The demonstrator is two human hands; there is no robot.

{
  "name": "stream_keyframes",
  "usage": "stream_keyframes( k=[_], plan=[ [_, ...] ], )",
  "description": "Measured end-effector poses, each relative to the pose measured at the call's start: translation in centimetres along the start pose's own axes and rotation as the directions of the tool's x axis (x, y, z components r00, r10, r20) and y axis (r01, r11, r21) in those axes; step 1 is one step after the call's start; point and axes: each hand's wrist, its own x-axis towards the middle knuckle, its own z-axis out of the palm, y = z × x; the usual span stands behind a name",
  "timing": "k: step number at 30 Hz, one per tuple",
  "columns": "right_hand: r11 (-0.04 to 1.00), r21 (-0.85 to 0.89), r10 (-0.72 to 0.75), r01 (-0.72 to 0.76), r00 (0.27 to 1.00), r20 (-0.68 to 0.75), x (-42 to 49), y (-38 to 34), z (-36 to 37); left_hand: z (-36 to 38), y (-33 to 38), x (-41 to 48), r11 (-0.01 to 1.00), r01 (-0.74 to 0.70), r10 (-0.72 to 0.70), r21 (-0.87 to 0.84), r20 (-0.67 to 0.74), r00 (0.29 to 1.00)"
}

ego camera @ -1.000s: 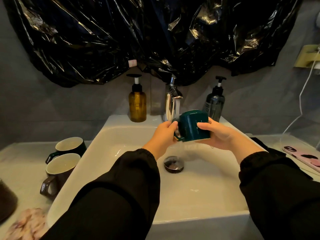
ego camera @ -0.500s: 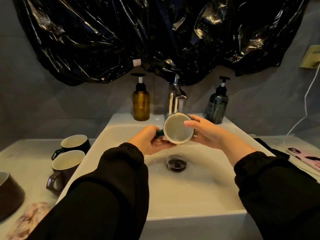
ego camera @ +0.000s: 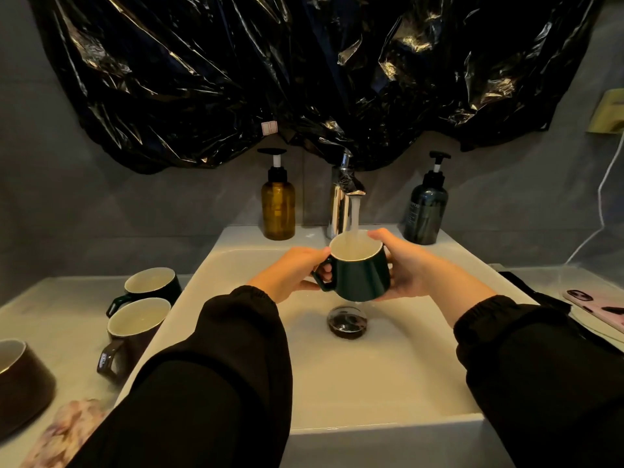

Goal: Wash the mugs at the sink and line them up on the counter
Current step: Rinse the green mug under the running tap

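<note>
A dark green mug (ego camera: pixel 361 278) with a white inside is held upright over the white sink (ego camera: pixel 371 383), under the running tap (ego camera: pixel 344 204). Water streams into it. My left hand (ego camera: pixel 290 275) grips its handle on the left. My right hand (ego camera: pixel 408 268) cups its right side, thumb near the rim. On the counter left of the sink stand a green mug (ego camera: pixel 152 285) and a brown mug (ego camera: pixel 135 329), both upright. A third dark mug (ego camera: pixel 20 383) shows partly at the left edge.
An amber pump bottle (ego camera: pixel 278 207) and a dark pump bottle (ego camera: pixel 426 214) flank the tap on the sink's back ledge. The drain plug (ego camera: pixel 347 321) lies below the mug. A patterned cloth (ego camera: pixel 64 434) sits bottom left. A phone (ego camera: pixel 597 304) and a black item lie on the right counter.
The green mug went from bottom-up, to mouth facing me, to upright under the stream. My left hand now holds its handle.
</note>
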Motion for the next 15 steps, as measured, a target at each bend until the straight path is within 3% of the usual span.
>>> stream_keyframes(
  k=[2,6,8,11,15],
  plan=[
    [1.000,0.008,-0.030,0.029,0.999,0.036,0.1,-0.1,0.0,-0.5,0.1,0.1,0.998,-0.045,0.045,-0.037,0.002,0.999],
    [0.994,0.028,0.101,-0.104,0.991,0.084,0.1,0.3,-1.8,-0.1,0.2,-0.2,1.000,-0.005,0.001,0.027,0.161,0.987],
    [0.992,0.036,0.123,-0.124,0.992,0.039,0.0,0.4,-1.8,0.8,0.4,-0.1,0.998,0.033,-0.039,0.051,0.126,0.991],
    [0.997,0.059,0.046,-0.046,0.999,0.004,-0.1,0.2,-0.1,0.4,0.6,0.2,0.998,0.038,-0.038,-0.043,-0.014,0.999],
    [0.987,0.066,0.139,-0.146,0.985,0.100,-0.2,0.4,0.8,-1.7,-0.2,0.0,0.999,0.035,-0.032,-0.040,0.084,0.996]
  ],
)
